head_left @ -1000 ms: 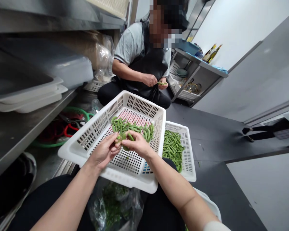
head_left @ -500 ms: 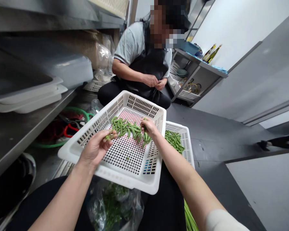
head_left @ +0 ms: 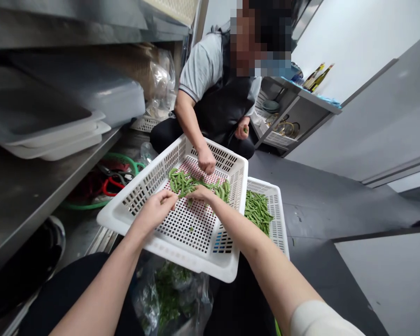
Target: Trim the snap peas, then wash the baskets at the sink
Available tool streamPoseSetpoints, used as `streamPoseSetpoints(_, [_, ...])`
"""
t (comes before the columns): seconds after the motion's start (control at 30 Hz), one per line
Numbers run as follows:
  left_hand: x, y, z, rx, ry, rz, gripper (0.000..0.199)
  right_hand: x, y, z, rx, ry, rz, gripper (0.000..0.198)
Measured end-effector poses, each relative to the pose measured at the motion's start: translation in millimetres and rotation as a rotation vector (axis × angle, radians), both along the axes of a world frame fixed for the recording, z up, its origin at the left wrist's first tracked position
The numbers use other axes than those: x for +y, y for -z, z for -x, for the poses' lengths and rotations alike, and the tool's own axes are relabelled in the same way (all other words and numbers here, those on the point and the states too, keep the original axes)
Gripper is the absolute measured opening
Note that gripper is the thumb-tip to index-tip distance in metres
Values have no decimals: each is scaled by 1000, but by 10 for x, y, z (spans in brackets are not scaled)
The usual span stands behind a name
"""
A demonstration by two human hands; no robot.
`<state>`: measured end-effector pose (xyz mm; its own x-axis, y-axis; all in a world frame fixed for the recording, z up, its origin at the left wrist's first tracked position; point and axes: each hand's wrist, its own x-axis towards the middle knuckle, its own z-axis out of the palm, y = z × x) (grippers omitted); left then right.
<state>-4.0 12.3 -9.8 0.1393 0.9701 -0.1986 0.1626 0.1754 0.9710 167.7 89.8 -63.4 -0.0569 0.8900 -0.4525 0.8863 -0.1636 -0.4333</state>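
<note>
Right hand (head_left: 200, 192) has shifted inward to meet the left hand (head_left: 157, 209), and a co-worker's hand (head_left: 206, 161) has entered the white basket (head_left: 107, 215). Left fingertips are pinched together on a green pod (head_left: 181, 196); right fingers curl downward, their grip too obscured to determine. Risk: three hands in close quarters could collide, scattering the green pods (head_left: 221, 187). These appear curved, bright and loosely banded across the basket's perforated bottom.
</note>
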Motion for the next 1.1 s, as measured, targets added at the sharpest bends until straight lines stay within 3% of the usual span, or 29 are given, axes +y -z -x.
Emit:
streamPoseSetpoints(0.1, [-29, 43, -22, 365, 83, -135, 25, -128, -178, -67, 425, 126, 133, 28])
streamPoseSetpoints(0.2, [-79, 47, -88, 461, 210, -182, 27, -323, -311, -111, 994, 304, 298, 34])
streamPoseSetpoints(0.27, [-110, 43, -142, 467, 264, -240, 27, -440, -354, -125, 1154, 363, 322, 39])
streamPoseSetpoints(0.4, [-143, 44, -232, 467, 282, -366, 30, -558, -368, -124, 1222, 398, 255, 43])
streamPoseSetpoints(0.63, [-157, 97, -279, 520, 261, -472, 25, -622, -359, -50, 1150, 402, 121, 41])
streamPoseSetpoints(0.73, [-170, 122, -285, 576, 250, -512, 21, -655, -381, -40, 1169, 332, 91, 42])
streamPoseSetpoints(0.83, [-170, 83, -269, 551, 293, -536, 20, -659, -439, -115, 1184, 189, 156, 44])
streamPoseSetpoints(0.9, [-151, 14, -225, 446, 259, -489, 21, -647, -489, -208, 1178, 104, 231, 43])
streamPoseSetpoints(1.1, [-71, -145, -63, -120, -170, -57, 18, -638, -587, -403, 1204, -20, 389, 40])
